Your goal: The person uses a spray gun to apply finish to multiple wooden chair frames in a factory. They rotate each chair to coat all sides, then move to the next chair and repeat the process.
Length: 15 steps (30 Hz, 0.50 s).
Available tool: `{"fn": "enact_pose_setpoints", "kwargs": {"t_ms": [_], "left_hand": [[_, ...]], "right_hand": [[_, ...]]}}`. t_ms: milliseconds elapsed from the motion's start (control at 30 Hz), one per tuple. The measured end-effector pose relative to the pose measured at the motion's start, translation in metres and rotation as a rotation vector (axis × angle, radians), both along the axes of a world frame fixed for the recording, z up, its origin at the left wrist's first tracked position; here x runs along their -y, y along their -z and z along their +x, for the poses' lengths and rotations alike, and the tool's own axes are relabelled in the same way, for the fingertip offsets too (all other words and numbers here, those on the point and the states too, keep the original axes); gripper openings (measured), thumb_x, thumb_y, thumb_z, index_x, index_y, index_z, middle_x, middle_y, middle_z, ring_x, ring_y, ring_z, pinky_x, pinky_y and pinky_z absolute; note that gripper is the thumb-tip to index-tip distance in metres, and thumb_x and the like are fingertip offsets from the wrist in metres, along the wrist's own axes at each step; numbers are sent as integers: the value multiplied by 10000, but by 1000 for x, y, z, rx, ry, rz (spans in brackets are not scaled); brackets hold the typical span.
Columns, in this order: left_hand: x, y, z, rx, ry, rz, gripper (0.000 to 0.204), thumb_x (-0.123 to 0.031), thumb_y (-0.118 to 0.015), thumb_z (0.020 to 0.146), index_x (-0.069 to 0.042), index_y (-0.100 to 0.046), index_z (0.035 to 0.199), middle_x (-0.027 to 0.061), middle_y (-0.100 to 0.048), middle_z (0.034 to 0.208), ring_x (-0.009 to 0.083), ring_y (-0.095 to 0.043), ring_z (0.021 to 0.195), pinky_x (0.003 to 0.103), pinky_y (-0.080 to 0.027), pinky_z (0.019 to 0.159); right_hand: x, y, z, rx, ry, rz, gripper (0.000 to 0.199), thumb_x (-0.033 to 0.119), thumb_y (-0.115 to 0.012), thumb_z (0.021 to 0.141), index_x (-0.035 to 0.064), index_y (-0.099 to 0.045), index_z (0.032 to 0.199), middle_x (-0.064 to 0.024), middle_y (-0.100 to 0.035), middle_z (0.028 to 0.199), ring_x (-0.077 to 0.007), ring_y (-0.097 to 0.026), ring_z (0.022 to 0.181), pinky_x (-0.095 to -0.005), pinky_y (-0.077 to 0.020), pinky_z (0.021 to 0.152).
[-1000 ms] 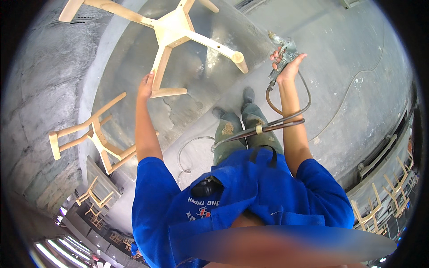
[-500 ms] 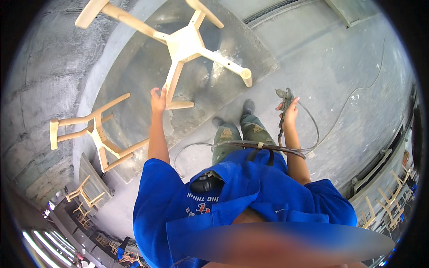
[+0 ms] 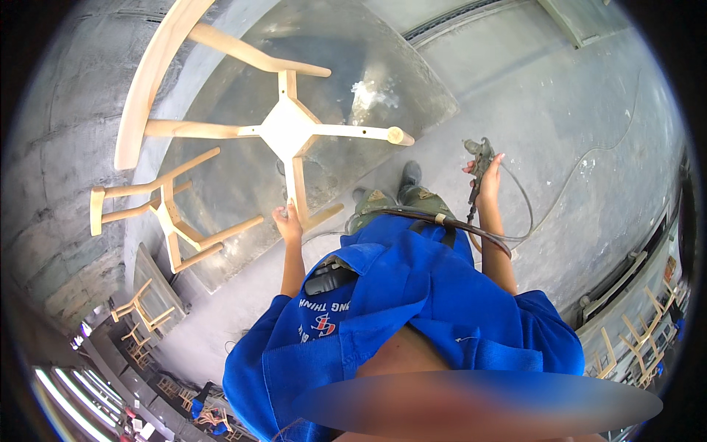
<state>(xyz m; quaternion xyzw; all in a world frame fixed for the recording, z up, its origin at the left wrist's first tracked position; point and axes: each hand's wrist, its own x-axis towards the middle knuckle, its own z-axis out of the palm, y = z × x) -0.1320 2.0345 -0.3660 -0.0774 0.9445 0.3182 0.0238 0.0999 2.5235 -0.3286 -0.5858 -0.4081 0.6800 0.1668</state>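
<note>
My left hand (image 3: 289, 222) is at the near end of a pale wooden chair frame (image 3: 289, 127), its fingers closed on the bar there. The frame has a broad curved back rail at its far left, legs spreading from a square centre, and no seat. My right hand (image 3: 487, 182) grips a spray gun (image 3: 480, 163), held off to the right, away from the chair frame. A dark hose (image 3: 471, 227) runs from the gun across the front of my waist.
A second chair frame (image 3: 171, 221) stands to the left by a rough grey wall (image 3: 66, 147). A large dull panel (image 3: 228, 184) lies beneath both. More frames (image 3: 140, 309) sit further back at the left and right (image 3: 644, 335). A thin hose (image 3: 582, 158) trails over the floor.
The chair frame has turned, its back rail swinging toward the near left. My left hand has come closer to my body with the frame's near end. The spray gun has shifted slightly right.
</note>
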Motion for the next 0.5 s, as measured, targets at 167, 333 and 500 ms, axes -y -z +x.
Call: {"fn": "enact_pose_setpoints", "kwargs": {"t_ms": [167, 333, 500], "left_hand": [[-26, -8, -58, -8, 59, 73, 506, -495, -670, 942, -43, -549, 1136, 179, -657, 970, 292, -639, 913, 401, -491, 869], [-96, -18, -114, 131, -84, 175, 674, -587, -588, 965, 14, -591, 1269, 160, -704, 1069, 213, -648, 942, 358, -500, 895], [-129, -53, -111, 19, 96, 147, 590, -497, -558, 994, -45, -548, 1374, 221, -679, 1215, 362, -628, 1158, 450, -454, 1002]], "right_hand": [[-5, -45, -84, -113, -83, 21, 801, 763, -252, 982, 66, -626, 1107, -47, -671, 818, -157, -661, 706, -276, -390, 527], [12, -130, -191, -382, -132, 74, 809, 756, -241, 987, 42, -607, 1085, -59, -661, 795, -154, -641, 674, -273, -378, 490], [27, -209, -262, -949, -103, 33, 828, 759, -249, 985, 7, -591, 1051, -80, -654, 770, -163, -636, 652, -271, -362, 445]]}}
